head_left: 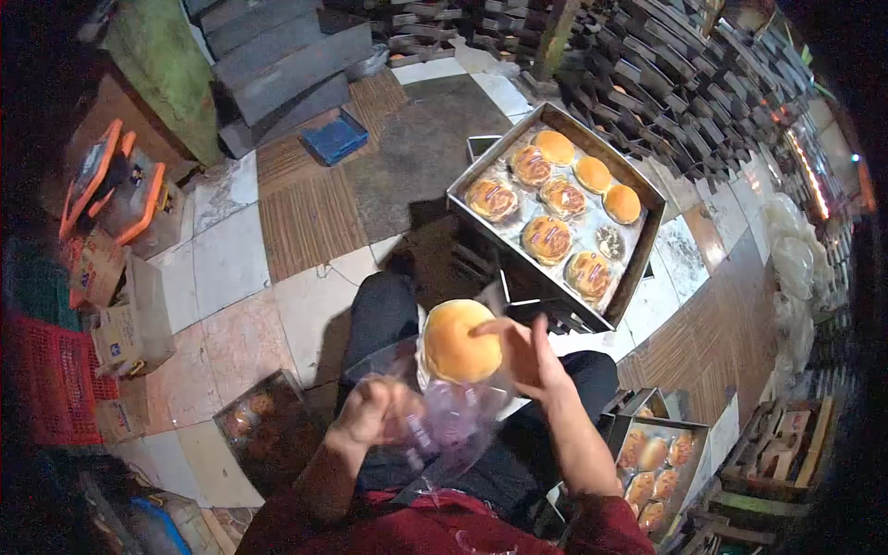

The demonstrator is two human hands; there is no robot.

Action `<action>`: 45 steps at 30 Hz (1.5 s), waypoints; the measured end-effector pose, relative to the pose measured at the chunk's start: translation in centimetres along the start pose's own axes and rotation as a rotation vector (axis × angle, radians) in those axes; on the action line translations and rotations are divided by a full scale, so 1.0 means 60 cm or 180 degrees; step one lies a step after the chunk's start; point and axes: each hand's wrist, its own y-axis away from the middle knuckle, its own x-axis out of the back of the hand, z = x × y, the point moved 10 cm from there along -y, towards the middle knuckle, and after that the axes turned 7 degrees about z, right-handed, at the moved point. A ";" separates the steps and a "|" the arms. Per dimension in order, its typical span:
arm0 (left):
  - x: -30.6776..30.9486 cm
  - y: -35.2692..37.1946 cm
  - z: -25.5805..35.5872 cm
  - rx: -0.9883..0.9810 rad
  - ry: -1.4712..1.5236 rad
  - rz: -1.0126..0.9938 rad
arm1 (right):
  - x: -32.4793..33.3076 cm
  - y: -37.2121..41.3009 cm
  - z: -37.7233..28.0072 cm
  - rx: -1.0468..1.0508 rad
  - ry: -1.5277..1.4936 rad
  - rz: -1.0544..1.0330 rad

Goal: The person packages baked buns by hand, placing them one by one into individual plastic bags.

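A round golden bun (460,335) is up in front of my lap, above a clear plastic bag (451,416) with purple printing. My right hand (535,363) has its fingers curled against the bun's right side, thumb raised. On the other side, my left hand (375,412) is closed on the bag's edge, somewhat blurred by motion. Past my knees, a metal tray (638,248) carries several buns; some, such as this wrapped bun (548,239), are in printed clear bags, while a bare bun (622,203) sits at its right.
To my lower right stands another tray (700,444) of wrapped buns. A dark tray (277,453) lies on the floor at left, near a cardboard box (129,319) and red crate (51,379). Farther off are a blue tray (335,139) and stacked dark trays (657,83).
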 end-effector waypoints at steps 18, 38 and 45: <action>0.073 0.015 0.064 -0.0151 -0.2041 0.0696 | -0.062 0.101 -0.101 0.1651 0.2906 0.1272; 0.007 0.006 0.046 0.0501 -0.2438 -0.0202 | -0.048 0.131 -0.028 0.0485 0.1880 0.0954; 0.014 -0.006 0.064 0.0903 -0.2851 -0.0422 | -0.040 0.158 -0.053 0.0732 0.0964 0.0384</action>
